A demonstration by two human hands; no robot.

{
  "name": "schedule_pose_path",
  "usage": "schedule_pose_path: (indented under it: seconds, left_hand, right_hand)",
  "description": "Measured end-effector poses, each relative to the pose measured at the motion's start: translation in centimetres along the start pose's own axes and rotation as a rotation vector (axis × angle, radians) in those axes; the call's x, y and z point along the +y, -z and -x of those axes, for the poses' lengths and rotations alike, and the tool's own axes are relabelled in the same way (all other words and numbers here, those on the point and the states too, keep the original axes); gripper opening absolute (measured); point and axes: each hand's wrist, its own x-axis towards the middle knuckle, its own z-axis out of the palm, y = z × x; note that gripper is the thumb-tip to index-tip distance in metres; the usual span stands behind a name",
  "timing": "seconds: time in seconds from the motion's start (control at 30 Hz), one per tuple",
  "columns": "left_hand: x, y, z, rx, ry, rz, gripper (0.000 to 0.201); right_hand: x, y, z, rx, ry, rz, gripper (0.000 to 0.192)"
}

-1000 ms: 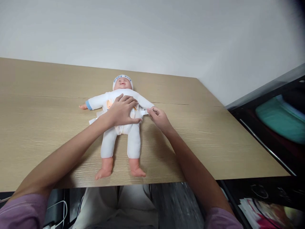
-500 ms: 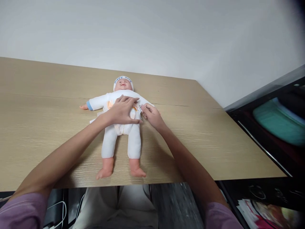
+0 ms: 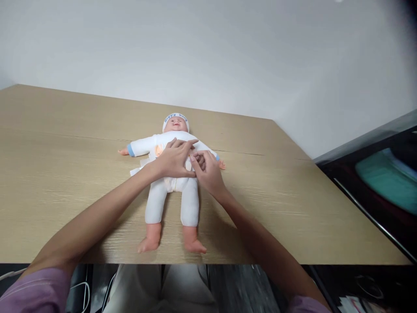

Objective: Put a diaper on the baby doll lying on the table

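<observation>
A baby doll (image 3: 190,206) in a white outfit with blue cuffs and a lettered headband lies on its back, feet towards me. Round its hips is a white diaper (image 3: 170,184) with an orange print. My left hand (image 3: 177,158) rests on the diaper's front, fingers spread. At the waist, close beside the left thumb, my right hand (image 3: 208,171) has thumb and forefinger pinched together on the diaper's side tab, which the fingers mostly hide. A loose white side tab (image 3: 137,169) of the diaper sticks out on the left.
The doll lies near the front edge of a wooden table (image 3: 276,195), with a pale wall (image 3: 195,52) behind. A dark cabinet (image 3: 384,195) holding a green item (image 3: 386,176) stands along the right. Cables (image 3: 85,293) hang below the table at left.
My right hand has moved inward from the doll's side onto the diaper's front, close to my left thumb. The left hand stays spread on the diaper. The whole view has shifted slightly.
</observation>
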Motion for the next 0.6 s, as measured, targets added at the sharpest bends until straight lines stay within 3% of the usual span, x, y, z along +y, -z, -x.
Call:
schedule_pose_path:
  seconds: [0.07, 0.17, 0.37, 0.47, 0.6]
  left_hand:
    - [-0.1, 0.0, 0.0, 0.009, -0.007, -0.001, 0.094]
    - [-0.1, -0.1, 0.1, 0.007, -0.001, -0.011, 0.099]
    - [-0.2, 0.0, 0.1, -0.005, 0.007, 0.020, 0.105]
    - [-0.6, 0.8, 0.1, -0.003, -0.019, 0.159, 0.107]
    - [-2.2, 2.1, 0.8, 0.154, 0.012, 0.463, 0.075]
  right_hand:
    - [-0.3, 0.6, 1.1, -0.015, 0.146, 0.063, 0.032]
    - [0.3, 1.0, 1.9, -0.113, 0.268, 0.064, 0.048]
    - [1.9, 0.9, 2.0, -0.163, 0.320, 0.106, 0.058]
    - [1.8, 1.0, 2.0, -0.174, 0.344, 0.133, 0.059]
    - [1.6, 1.1, 1.8, -0.221, 0.387, 0.137, 0.062]
